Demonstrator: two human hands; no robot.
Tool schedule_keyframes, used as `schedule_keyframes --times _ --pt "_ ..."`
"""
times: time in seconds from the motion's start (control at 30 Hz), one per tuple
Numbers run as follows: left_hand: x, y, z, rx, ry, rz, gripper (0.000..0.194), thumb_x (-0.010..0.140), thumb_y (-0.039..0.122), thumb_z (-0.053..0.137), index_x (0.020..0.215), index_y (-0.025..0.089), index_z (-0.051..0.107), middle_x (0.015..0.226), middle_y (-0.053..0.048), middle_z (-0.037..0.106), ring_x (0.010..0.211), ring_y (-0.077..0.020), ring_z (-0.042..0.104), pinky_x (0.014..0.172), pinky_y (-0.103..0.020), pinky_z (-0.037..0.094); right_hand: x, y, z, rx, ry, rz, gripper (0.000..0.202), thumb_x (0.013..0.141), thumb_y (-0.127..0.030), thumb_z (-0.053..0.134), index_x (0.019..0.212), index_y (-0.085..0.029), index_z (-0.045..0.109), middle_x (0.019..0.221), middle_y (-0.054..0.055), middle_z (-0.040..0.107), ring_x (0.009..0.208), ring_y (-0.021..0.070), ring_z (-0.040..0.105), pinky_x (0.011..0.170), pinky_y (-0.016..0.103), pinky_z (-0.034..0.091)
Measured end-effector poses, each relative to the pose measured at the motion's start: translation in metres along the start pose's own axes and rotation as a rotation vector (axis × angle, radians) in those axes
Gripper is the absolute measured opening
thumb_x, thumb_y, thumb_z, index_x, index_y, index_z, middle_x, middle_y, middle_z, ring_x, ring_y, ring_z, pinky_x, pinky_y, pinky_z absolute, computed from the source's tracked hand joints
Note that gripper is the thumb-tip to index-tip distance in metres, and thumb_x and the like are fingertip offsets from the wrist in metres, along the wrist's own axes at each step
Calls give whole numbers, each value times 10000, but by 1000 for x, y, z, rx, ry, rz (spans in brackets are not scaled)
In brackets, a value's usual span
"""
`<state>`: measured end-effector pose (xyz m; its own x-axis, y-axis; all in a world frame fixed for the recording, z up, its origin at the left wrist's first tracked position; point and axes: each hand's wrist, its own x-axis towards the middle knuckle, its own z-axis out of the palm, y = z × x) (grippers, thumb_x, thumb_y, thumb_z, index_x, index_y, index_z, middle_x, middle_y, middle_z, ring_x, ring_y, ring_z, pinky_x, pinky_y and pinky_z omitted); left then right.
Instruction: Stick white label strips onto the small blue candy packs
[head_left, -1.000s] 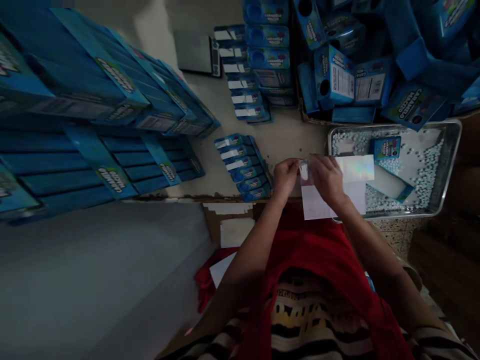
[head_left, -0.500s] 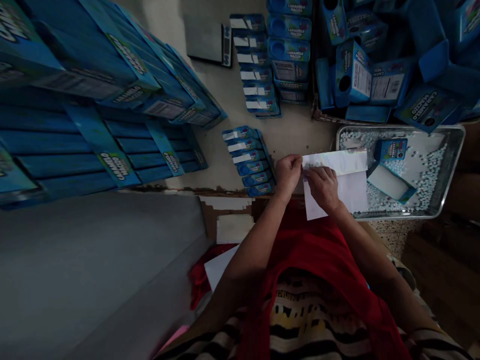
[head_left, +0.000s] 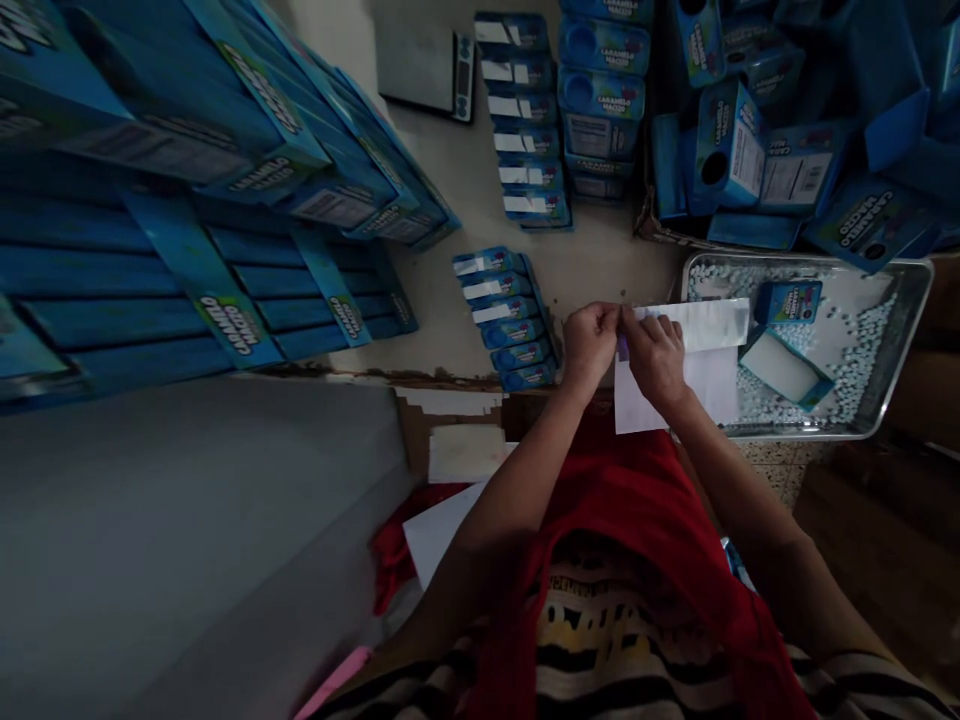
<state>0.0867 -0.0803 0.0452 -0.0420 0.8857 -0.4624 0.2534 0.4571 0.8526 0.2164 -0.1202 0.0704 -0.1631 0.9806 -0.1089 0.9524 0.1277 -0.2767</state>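
Note:
A white sheet with a shiny strip (head_left: 724, 322) along its upper part, like a sticker sheet, hangs over the table's front edge. At its upper left corner, my left hand (head_left: 591, 348) is closed in a pinch. My right hand (head_left: 657, 362) lies over the sheet's left part, fingers curled, its thumb and index finger meeting the left fingertips. What is between the fingertips is too small to make out. Just left of my hands stands a row of small blue candy boxes (head_left: 517, 332); the farther ones bear white strips, the nearer ones do not.
A metal tray (head_left: 921, 300) at right holds small pale candies and two blue boxes. Behind it, a carton (head_left: 664, 236) is heaped with blue boxes. More box rows (head_left: 529, 140) and a scale (head_left: 420, 65) stand farther back. Large stacks of blue boxes (head_left: 225, 190) fill the left.
My right hand has moved up to the sheet's left corner, and its fingertips now meet those of my left hand. The view has shifted slightly.

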Motion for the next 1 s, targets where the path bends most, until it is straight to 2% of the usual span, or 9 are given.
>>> schedule_keyframes --times 0.3,0.43,0.53,0.63,0.7,0.77,0.87,0.93,1.0 --pt "7 6 -8 -12 19 -49 175 949 304 667 886 186 779 824 -52 772 837 -209 718 779 -284 544 -2 -9 -12 123 49 163 272 1072 -305 533 1044 -231 793 931 90 738 928 250 627 847 376 411" --pt "26 9 -7 12 32 44 195 982 311 637 923 191 779 902 -65 792 933 -235 734 883 -313 553 -7 -21 -53 319 60 253 231 1026 -342 584 973 -235 782 746 42 695 765 213 628 811 361 446" --pt "33 15 -11 -16 129 154 224 992 376 659 1058 200 780 1138 -96 796 1155 -263 715 1070 -364 519 -18 -37 -93 592 116 478 213 965 -434 670 927 -258 783 567 -36 529 569 158 489 651 316 418" --pt "18 22 -25 -116 195 230 387 981 543 669 1142 206 770 1314 -123 747 1337 -279 640 1201 -412 443 -21 -47 -117 980 112 709 207 846 -454 795 852 -248 779 543 -66 450 501 112 349 510 277 296" --pt "-1 25 -37 -268 102 125 561 976 703 579 1088 191 780 1216 -144 774 1219 -282 706 1127 -431 512 -19 -48 -119 1196 61 804 237 748 -438 866 797 -226 769 545 -72 466 480 82 298 465 259 238" --pt "-20 25 -50 -459 -98 -85 746 929 850 481 1022 173 780 1043 -157 795 1029 -282 768 955 -427 600 -16 -49 -114 1319 -13 868 274 684 -429 904 764 -212 758 536 -75 489 460 62 280 428 241 227" --pt "-40 19 -64 -651 -318 -292 798 796 919 596 994 163 758 954 -152 796 920 -284 790 792 -394 633 -16 -53 -104 1388 -96 905 306 662 -441 923 746 -208 743 548 -71 532 470 66 388 440 229 389" --pt "-49 15 -71 -677 -287 -311 687 680 794 830 952 171 734 927 -115 800 865 -250 786 762 -359 633 -19 -59 -99 1391 -127 912 302 664 -441 922 749 -209 747 611 -43 614 535 88 523 523 246 506" --pt "-57 10 -77 -670 -209 -312 578 610 623 954 886 178 712 850 -66 790 780 -206 765 743 -333 628 -22 -65 -94 1367 -152 925 297 651 -435 924 750 -209 761 668 -16 680 584 104 592 553 247 525"
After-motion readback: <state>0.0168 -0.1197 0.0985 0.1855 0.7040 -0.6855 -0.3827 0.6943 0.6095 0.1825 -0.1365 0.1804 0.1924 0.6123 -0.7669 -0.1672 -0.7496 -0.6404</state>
